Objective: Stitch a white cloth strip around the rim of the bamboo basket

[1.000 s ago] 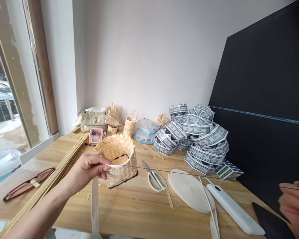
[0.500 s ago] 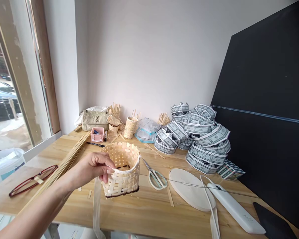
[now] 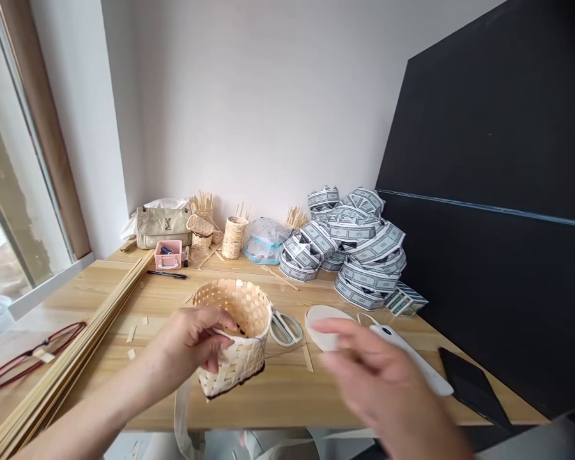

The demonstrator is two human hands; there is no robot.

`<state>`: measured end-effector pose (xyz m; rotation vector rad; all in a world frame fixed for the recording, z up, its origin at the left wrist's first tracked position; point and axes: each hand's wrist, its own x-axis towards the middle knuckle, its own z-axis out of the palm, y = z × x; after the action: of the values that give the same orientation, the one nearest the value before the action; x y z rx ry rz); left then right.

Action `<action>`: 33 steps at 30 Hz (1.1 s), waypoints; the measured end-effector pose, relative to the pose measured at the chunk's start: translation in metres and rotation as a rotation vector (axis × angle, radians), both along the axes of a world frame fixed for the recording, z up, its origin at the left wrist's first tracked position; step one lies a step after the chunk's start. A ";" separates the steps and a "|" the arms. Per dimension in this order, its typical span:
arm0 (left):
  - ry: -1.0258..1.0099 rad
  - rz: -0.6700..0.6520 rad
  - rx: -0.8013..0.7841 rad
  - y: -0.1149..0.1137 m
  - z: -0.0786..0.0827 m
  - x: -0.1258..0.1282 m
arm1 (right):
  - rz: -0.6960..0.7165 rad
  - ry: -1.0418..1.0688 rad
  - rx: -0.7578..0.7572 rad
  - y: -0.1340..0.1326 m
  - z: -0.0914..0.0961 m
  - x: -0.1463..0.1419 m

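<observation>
The left hand (image 3: pixel 191 338) pinches the rim of a woven bamboo basket (image 3: pixel 234 364), with scissors (image 3: pixel 285 329) just beside it and the blurred, open right hand (image 3: pixel 378 377) beyond, near a pale oval board (image 3: pixel 323 319).

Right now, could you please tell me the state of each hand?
Left hand: closed, holding the woven bamboo basket by its rim.
Right hand: open, blurred, nothing visibly held.

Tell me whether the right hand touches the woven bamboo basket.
Apart: in the head view, scissors lie in the gap between the right hand and the basket.
</observation>
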<state>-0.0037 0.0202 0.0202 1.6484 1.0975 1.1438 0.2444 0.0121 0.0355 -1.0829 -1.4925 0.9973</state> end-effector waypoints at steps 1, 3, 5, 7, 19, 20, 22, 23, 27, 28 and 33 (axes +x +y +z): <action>-0.001 0.000 0.002 -0.001 -0.001 0.005 | 0.053 -0.086 0.020 0.000 -0.001 -0.021; 0.009 0.011 0.014 -0.004 -0.003 0.011 | 0.072 -0.236 0.035 0.001 -0.004 -0.056; 0.015 0.024 0.019 -0.006 -0.006 0.014 | 0.098 -0.328 0.071 0.001 -0.007 -0.078; 0.013 0.030 0.007 -0.006 -0.010 0.015 | 0.127 -0.387 0.119 0.003 -0.010 -0.086; 0.012 0.251 0.280 -0.015 -0.041 0.009 | 0.032 -0.553 0.218 0.018 -0.008 -0.064; 0.021 0.333 0.333 -0.017 -0.047 0.006 | 0.027 -0.544 0.216 0.018 -0.008 -0.061; 0.064 0.371 0.285 -0.019 -0.061 0.001 | 0.030 -0.533 0.208 0.019 -0.009 -0.056; 0.091 0.370 0.236 -0.019 -0.067 0.000 | 0.038 -0.530 0.204 0.018 -0.010 -0.055; 0.173 0.332 0.202 -0.012 -0.076 0.004 | 0.037 -0.540 0.228 0.016 -0.014 -0.054; 0.178 0.308 0.209 -0.010 -0.076 0.005 | 0.030 -0.547 0.239 0.016 -0.015 -0.054; -0.026 0.172 0.092 -0.005 -0.069 0.007 | 0.024 -0.553 0.246 0.016 -0.020 -0.049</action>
<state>0.0037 0.0152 -0.0487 1.6287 1.2039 1.3409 0.1954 0.0281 0.0153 -1.2170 -2.0128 0.5237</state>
